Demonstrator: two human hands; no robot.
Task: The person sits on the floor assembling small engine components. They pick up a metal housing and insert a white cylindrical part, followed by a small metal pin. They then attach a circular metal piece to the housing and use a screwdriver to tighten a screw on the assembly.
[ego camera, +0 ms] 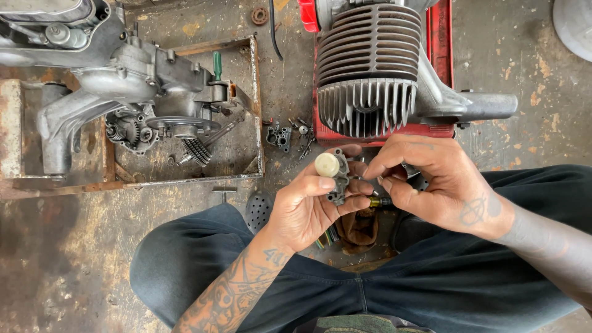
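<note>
Grey carburettor body (338,176) gripped in your left hand (308,206); right hand (431,188) pinches a screwdriver (377,201) — seat its tip squarely first.

A small-engine repair workshop, seen from above. The stained, oil-darkened concrete floor (518,74) serves as the work area. At left, a partly dismantled engine crankcase (132,86) with exposed gears rests in a rusty steel frame (256,105). At centre, a finned cylinder (370,68) lies on a red stand (439,55). Loose screws and small metal parts (287,134) are scattered on the floor between them. A mechanic sits cross-legged among the parts, grease on the fingers.
</note>
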